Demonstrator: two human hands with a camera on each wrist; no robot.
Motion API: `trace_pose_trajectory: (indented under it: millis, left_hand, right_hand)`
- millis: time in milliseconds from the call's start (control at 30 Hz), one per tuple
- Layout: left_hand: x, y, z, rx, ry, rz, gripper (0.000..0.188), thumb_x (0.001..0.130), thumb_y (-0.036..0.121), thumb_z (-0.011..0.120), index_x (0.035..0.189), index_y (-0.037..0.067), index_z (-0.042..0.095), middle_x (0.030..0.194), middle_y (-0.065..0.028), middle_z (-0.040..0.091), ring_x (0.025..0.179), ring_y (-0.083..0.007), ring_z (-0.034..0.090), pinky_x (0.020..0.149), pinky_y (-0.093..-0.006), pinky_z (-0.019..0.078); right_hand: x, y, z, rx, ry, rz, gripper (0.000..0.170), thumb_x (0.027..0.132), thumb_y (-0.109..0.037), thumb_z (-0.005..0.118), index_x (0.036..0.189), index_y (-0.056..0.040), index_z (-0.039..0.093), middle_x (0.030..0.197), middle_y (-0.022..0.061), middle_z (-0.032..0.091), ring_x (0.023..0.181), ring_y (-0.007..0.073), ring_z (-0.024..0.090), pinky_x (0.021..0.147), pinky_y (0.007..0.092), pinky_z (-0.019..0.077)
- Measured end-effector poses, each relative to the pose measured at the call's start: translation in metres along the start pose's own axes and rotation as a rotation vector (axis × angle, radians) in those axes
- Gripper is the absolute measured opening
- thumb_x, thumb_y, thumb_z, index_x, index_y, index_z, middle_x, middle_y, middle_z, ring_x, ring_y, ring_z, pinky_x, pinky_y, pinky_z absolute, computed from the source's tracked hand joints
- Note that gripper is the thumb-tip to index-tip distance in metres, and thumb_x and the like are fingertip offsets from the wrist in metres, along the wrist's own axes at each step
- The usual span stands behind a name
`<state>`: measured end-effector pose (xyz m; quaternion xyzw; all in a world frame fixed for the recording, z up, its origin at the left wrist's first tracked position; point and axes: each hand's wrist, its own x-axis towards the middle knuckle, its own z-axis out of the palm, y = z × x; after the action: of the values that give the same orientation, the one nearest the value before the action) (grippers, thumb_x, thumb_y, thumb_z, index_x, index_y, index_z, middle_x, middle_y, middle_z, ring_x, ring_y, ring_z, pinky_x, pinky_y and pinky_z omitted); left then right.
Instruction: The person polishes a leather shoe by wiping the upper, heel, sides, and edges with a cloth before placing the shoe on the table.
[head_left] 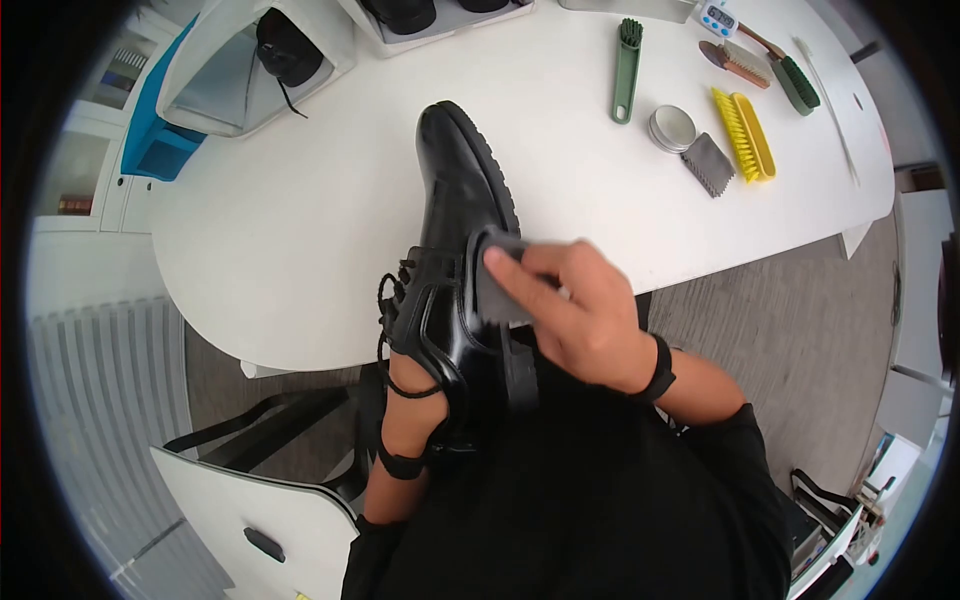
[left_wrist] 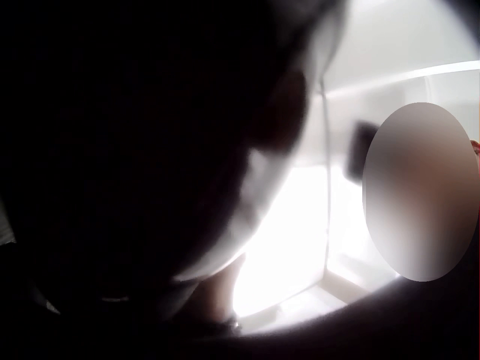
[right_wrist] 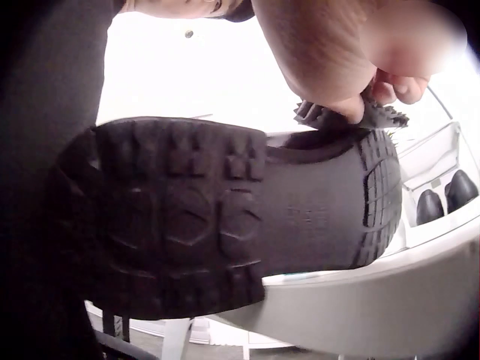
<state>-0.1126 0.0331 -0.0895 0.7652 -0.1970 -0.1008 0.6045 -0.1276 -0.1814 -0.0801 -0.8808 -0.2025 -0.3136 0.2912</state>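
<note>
A black leather lace-up shoe [head_left: 452, 190] is held over the table's near edge, toe pointing away, laces hanging loose on its left. My left hand [head_left: 413, 400] is at the shoe's opening, its fingers hidden by the shoe; the left wrist view is mostly dark. With thumb and fingers my right hand [head_left: 592, 315] pinches a grey cloth [head_left: 500, 298] with zigzag edges, pressed on the shoe's right side near the middle. From the right wrist, the shoe's chunky treaded sole [right_wrist: 180, 217] faces the camera, the cloth [right_wrist: 388, 117] above its edge.
On the white table [head_left: 270, 250], at the right, lie a green brush [head_left: 626, 75], an open round tin [head_left: 672, 129], a second grey cloth [head_left: 709, 164] and a yellow brush [head_left: 758, 140]. Further brushes and a timer [head_left: 717, 18] are behind. A box with a black shoe [head_left: 288, 48] stands back left.
</note>
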Motion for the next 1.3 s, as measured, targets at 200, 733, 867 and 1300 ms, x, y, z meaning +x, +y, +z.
trace_pose_trajectory:
  millis: [200,733,867,1300]
  left_hand:
    - [-0.004,-0.016,0.005,-0.127,0.041,-0.21,0.054,0.087,0.011,0.067,0.137,-0.001,0.055,0.132,-0.0178,0.062,0.124,-0.0297,0.059,0.105,-0.0402,0.0451]
    - [0.004,0.019,0.009,0.327,-0.05,0.097,0.06,0.079,0.001,0.065,0.138,-0.005,0.054,0.141,-0.0268,0.055,0.136,-0.0442,0.048,0.116,-0.0468,0.0338]
    - [0.005,0.028,0.01,0.421,-0.111,0.134,0.055,0.079,0.002,0.064,0.132,-0.005,0.056,0.141,-0.0273,0.051,0.134,-0.0463,0.045,0.114,-0.0482,0.0313]
    - [-0.006,0.032,0.015,0.816,-0.295,0.096,0.006,0.078,-0.001,0.061,0.083,0.001,0.061,0.068,-0.0188,0.061,0.061,-0.0383,0.062,0.06,-0.0455,0.0516]
  right_hand:
    - [-0.005,-0.013,0.001,0.072,0.005,-0.048,0.05,0.069,-0.001,0.066,0.119,-0.0031,0.073,0.096,0.0056,0.062,0.073,0.0201,0.058,0.061,0.0308,0.0501]
    - [0.021,0.024,-0.016,-0.113,0.045,0.154,0.051,0.07,0.006,0.062,0.117,-0.0081,0.073,0.096,0.0054,0.059,0.081,0.0231,0.059,0.064,0.0336,0.0504]
    - [0.005,0.014,-0.019,-0.066,-0.016,0.123,0.052,0.069,0.008,0.063,0.117,-0.0079,0.073,0.096,0.0055,0.058,0.08,0.0224,0.058,0.064,0.0331,0.0498]
    - [-0.009,0.021,-0.003,0.169,-0.033,0.376,0.07,0.059,0.021,0.051,0.12,-0.006,0.073,0.098,0.0103,0.058,0.084,0.0243,0.06,0.07,0.0317,0.0497]
